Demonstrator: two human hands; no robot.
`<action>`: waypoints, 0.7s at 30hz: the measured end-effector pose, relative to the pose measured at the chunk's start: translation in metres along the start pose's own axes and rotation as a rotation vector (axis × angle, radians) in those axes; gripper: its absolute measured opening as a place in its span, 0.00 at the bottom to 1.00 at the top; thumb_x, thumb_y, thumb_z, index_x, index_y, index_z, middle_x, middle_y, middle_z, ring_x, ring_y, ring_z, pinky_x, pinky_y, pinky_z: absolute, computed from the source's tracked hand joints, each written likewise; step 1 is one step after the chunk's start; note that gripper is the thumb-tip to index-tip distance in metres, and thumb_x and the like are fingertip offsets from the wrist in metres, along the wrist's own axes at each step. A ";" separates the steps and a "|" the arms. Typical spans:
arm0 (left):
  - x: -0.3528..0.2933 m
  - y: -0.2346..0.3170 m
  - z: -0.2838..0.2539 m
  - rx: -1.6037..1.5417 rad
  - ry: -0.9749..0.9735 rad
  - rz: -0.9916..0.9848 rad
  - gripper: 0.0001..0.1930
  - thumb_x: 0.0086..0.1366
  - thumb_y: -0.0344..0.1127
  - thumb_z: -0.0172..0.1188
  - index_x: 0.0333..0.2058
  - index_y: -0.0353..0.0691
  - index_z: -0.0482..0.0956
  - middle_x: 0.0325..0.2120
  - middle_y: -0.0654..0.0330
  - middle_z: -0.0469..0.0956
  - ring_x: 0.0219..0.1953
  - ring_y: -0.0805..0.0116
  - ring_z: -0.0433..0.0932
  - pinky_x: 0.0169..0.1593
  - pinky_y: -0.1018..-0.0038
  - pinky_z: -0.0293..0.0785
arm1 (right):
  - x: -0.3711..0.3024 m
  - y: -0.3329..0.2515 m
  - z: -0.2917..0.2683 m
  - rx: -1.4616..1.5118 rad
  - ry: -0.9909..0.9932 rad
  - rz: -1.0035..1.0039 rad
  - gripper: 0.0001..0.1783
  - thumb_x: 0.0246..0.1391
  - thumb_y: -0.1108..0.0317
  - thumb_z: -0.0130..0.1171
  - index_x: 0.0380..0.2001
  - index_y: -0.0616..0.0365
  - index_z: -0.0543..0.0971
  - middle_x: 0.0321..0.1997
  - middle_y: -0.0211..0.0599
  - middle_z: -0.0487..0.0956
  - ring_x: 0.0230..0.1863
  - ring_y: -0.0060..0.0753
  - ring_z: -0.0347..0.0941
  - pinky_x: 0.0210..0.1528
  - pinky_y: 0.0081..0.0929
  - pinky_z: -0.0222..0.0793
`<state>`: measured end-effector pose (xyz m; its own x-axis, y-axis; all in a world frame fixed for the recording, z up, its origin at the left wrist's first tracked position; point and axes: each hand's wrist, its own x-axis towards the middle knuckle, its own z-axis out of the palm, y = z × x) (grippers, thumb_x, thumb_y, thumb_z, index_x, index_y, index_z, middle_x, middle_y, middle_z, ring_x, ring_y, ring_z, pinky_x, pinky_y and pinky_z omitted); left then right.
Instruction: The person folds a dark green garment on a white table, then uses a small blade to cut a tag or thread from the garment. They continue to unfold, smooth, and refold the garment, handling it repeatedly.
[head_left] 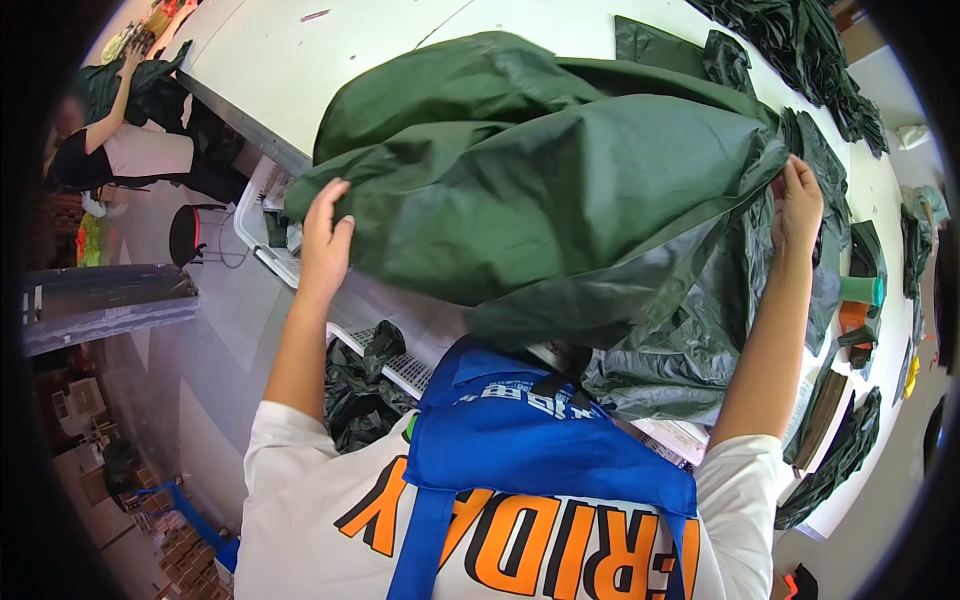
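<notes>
A large dark green sheet of thin, shiny plastic-like material (560, 190) billows over the near side of the white table, bulging in the middle. At its right end my right hand (798, 205) pinches the gathered edge. My left hand (325, 240) lies against the left end, with thumb and fingers apart. More crumpled dark green material (670, 375) hangs below the sheet, in front of my blue apron (540, 430). Whether the sheet is a garment or a bag cannot be made out.
Piles of dark green material (800, 60) lie along the far right of the white table (270, 60). A green cylinder (862, 290) stands at right. White plastic baskets (262, 225) sit below the left edge; one holds dark material. A co-worker (140, 150) handles similar material at far left, near a stool (186, 235).
</notes>
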<state>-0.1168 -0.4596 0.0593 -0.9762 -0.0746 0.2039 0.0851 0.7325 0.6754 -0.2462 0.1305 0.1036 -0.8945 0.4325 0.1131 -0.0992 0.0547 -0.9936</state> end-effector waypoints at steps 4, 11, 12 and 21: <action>0.000 -0.020 0.023 0.186 -0.201 0.075 0.36 0.47 0.20 0.51 0.59 0.47 0.63 0.64 0.55 0.57 0.65 0.51 0.53 0.66 0.61 0.50 | -0.039 0.057 -0.080 -0.617 0.077 -0.016 0.25 0.54 0.59 0.60 0.50 0.66 0.72 0.37 0.35 0.75 0.37 0.24 0.66 0.39 0.21 0.61; 0.009 -0.094 0.055 0.526 -0.037 0.176 0.49 0.45 0.31 0.70 0.64 0.54 0.51 0.67 0.52 0.44 0.65 0.45 0.50 0.64 0.54 0.54 | -0.320 0.135 -0.225 -1.463 0.920 0.503 0.42 0.44 0.44 0.67 0.53 0.66 0.69 0.52 0.56 0.72 0.56 0.50 0.65 0.56 0.44 0.62; 0.019 -0.094 0.067 0.505 0.005 0.253 0.49 0.44 0.33 0.71 0.64 0.54 0.52 0.66 0.51 0.44 0.65 0.45 0.50 0.63 0.54 0.54 | -0.353 0.133 -0.214 -1.348 1.027 0.694 0.43 0.43 0.43 0.67 0.54 0.66 0.69 0.50 0.55 0.73 0.55 0.49 0.66 0.54 0.44 0.64; 0.069 -0.069 0.123 0.456 0.227 0.491 0.38 0.40 0.28 0.67 0.54 0.41 0.62 0.58 0.53 0.58 0.59 0.47 0.58 0.61 0.53 0.53 | -0.323 0.101 -0.117 0.271 0.827 0.373 0.19 0.61 0.62 0.51 0.53 0.56 0.71 0.51 0.40 0.75 0.50 0.39 0.72 0.52 0.37 0.70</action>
<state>-0.2149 -0.4320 -0.0599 -0.7768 0.2341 0.5847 0.3640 0.9245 0.1134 0.0837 0.1018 -0.0324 -0.3061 0.8866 -0.3468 -0.0605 -0.3817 -0.9223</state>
